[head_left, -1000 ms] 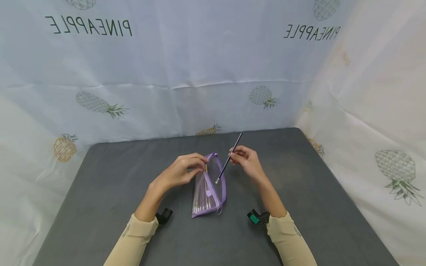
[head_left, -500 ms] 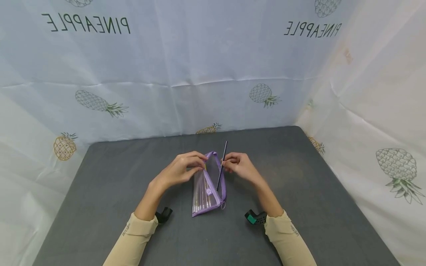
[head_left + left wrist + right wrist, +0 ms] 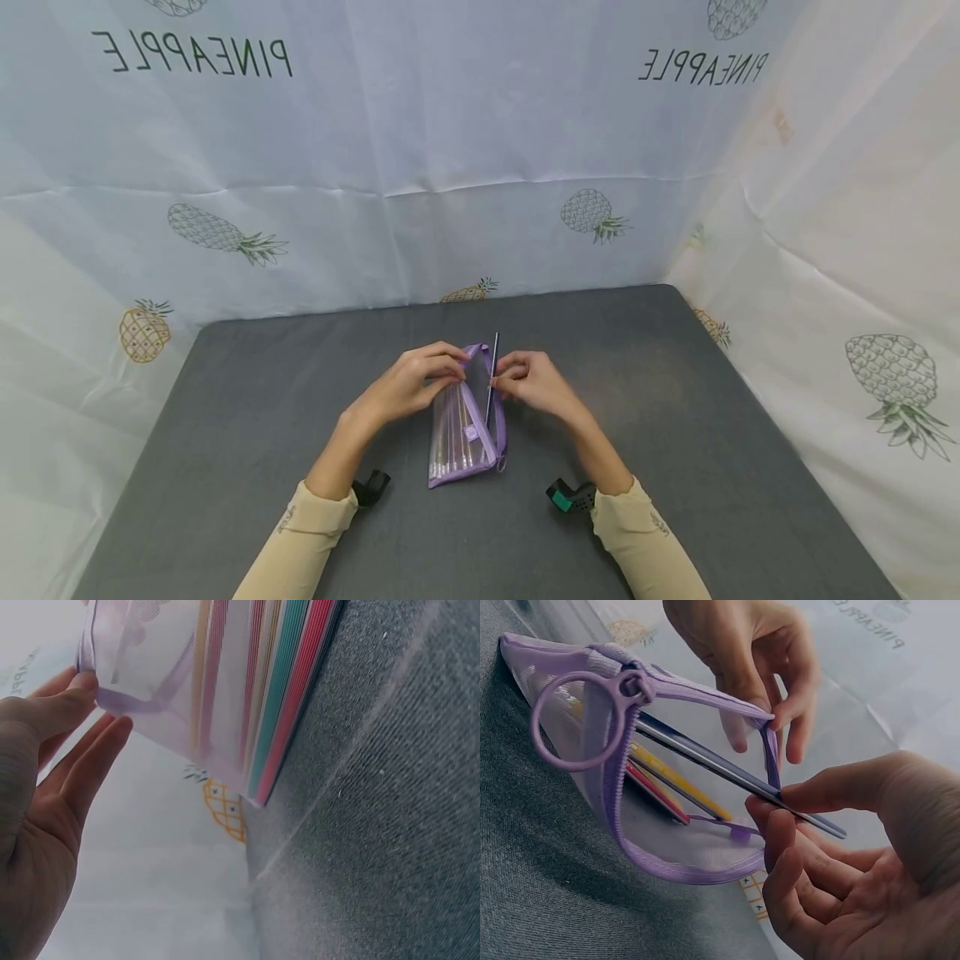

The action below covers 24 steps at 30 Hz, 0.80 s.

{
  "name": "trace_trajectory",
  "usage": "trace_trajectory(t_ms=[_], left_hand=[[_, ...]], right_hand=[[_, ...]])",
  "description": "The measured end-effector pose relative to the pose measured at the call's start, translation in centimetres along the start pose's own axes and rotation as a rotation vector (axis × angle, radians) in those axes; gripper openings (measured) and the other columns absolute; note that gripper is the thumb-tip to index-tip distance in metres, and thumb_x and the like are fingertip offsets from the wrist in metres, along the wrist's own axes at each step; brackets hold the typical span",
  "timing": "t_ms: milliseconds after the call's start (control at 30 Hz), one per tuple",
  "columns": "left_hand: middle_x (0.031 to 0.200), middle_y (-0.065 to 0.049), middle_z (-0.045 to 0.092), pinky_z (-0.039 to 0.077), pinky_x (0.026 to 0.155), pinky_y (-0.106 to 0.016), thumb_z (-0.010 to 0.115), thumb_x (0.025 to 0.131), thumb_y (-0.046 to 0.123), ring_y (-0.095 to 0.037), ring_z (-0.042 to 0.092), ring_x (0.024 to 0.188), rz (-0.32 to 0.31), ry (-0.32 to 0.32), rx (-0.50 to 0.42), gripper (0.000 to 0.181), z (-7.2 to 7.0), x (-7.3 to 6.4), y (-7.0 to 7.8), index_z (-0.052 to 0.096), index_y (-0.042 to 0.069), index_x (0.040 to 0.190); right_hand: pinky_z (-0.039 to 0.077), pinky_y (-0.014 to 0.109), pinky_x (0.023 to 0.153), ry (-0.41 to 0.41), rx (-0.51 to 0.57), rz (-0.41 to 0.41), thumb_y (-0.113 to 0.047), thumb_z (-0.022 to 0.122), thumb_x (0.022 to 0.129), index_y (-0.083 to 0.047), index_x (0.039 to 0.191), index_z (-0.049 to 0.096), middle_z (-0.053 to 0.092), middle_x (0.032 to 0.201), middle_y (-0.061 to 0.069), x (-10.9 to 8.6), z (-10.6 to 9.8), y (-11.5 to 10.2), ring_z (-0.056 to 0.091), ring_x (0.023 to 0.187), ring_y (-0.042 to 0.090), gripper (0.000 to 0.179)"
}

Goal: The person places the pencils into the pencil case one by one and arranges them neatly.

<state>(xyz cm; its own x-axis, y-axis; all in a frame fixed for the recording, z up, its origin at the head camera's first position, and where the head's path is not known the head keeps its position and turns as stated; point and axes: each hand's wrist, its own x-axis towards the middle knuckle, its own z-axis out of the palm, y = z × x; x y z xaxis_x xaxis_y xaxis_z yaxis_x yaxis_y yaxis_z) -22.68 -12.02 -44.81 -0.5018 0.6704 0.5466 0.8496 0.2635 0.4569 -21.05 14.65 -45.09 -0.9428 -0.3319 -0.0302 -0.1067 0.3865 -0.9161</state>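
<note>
A see-through pencil case (image 3: 450,450) with purple edging and a zip lies on the table, its mouth spread wide. Several coloured pencils (image 3: 283,712) show through its side. My left hand (image 3: 416,379) pinches the rim of the case at its far end, between thumb and fingers. Between the thumb and fingers of my right hand (image 3: 536,385) is a dark blue pencil (image 3: 712,759), its lower part inside the opening and its other end sticking out past my fingers. The round zip pull (image 3: 577,761) hangs at the near end of the opening.
A dark grey cloth covers the table (image 3: 285,400). Behind it and at the sides hangs a white curtain (image 3: 450,125) printed with pineapples. Each wrist carries a small black camera, the right one (image 3: 570,497) with a green patch.
My right hand has moved left and brought the pencil from above the case down into its opening, turning it more upright. The left hand keeps its hold on the rim.
</note>
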Motion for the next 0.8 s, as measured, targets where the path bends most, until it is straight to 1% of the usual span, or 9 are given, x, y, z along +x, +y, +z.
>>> trace_trajectory(t_ms=[233, 400, 467, 533, 667, 733, 800], left_hand=[[0.126, -0.021, 0.075, 0.069, 0.088, -0.033, 0.074, 0.098, -0.007, -0.028, 0.078, 0.109, -0.037, -0.024, -0.006, 0.011, 0.39, -0.08, 0.16, 0.079, 0.002, 0.101], [0.126, -0.020, 0.076, 0.068, 0.088, -0.035, 0.075, 0.098, -0.006, -0.030, 0.077, 0.112, -0.039, -0.021, 0.009, 0.010, 0.60, -0.07, 0.13, 0.079, 0.004, 0.101], [0.126, -0.020, 0.076, 0.068, 0.090, -0.036, 0.076, 0.097, -0.005, -0.031, 0.077, 0.114, -0.036, -0.018, 0.016, 0.010, 0.63, 0.00, 0.20, 0.078, 0.004, 0.100], [0.126, -0.019, 0.076, 0.068, 0.090, -0.036, 0.076, 0.097, -0.005, -0.031, 0.077, 0.115, -0.036, -0.019, 0.026, 0.010, 0.66, 0.09, 0.32, 0.078, 0.005, 0.100], [0.126, -0.019, 0.076, 0.068, 0.092, -0.037, 0.076, 0.098, -0.004, -0.030, 0.077, 0.116, -0.037, -0.021, 0.043, 0.010, 0.80, 0.23, 0.50, 0.078, 0.005, 0.100], [0.126, -0.019, 0.076, 0.068, 0.092, -0.036, 0.075, 0.098, -0.004, -0.030, 0.077, 0.116, -0.031, -0.020, 0.051, 0.010, 0.88, 0.29, 0.60, 0.078, 0.005, 0.100], [0.125, -0.019, 0.076, 0.068, 0.091, -0.036, 0.076, 0.097, -0.005, -0.030, 0.077, 0.115, -0.023, -0.019, 0.054, 0.010, 0.97, 0.33, 0.67, 0.078, 0.004, 0.100]], right_hand=[[0.052, 0.023, 0.057, -0.029, -0.018, 0.042, -0.010, 0.075, 0.098, 0.009, 0.115, 0.069, 0.081, 0.088, 0.024, 0.15, 0.25, 0.37, 0.070, 0.068, 0.023, 0.027], [0.053, 0.024, 0.057, 0.021, -0.016, 0.056, -0.010, 0.076, 0.097, 0.009, 0.115, 0.070, 0.081, 0.084, 0.019, 0.47, -0.18, 0.85, 0.072, 0.069, 0.027, 0.026], [0.054, 0.026, 0.058, 0.025, -0.014, 0.064, -0.010, 0.076, 0.097, 0.009, 0.114, 0.070, 0.081, 0.083, 0.016, 0.42, -0.44, 0.89, 0.073, 0.071, 0.028, 0.026], [0.056, 0.027, 0.059, 0.002, -0.014, 0.077, -0.010, 0.076, 0.097, 0.008, 0.113, 0.071, 0.081, 0.081, 0.013, 0.33, -0.52, 0.96, 0.073, 0.070, 0.023, 0.025], [0.059, 0.030, 0.061, -0.055, -0.013, 0.089, -0.011, 0.075, 0.097, 0.006, 0.113, 0.071, 0.080, 0.079, 0.009, 0.16, -0.22, 0.95, 0.074, 0.072, 0.027, 0.024], [0.059, 0.029, 0.061, -0.065, -0.011, 0.090, -0.011, 0.075, 0.097, 0.005, 0.112, 0.071, 0.080, 0.079, 0.009, 0.11, -0.01, 0.97, 0.074, 0.073, 0.029, 0.023], [0.058, 0.028, 0.060, -0.069, -0.005, 0.087, -0.011, 0.075, 0.097, 0.006, 0.111, 0.072, 0.081, 0.080, 0.011, 0.10, 0.20, 1.00, 0.074, 0.072, 0.028, 0.022]])
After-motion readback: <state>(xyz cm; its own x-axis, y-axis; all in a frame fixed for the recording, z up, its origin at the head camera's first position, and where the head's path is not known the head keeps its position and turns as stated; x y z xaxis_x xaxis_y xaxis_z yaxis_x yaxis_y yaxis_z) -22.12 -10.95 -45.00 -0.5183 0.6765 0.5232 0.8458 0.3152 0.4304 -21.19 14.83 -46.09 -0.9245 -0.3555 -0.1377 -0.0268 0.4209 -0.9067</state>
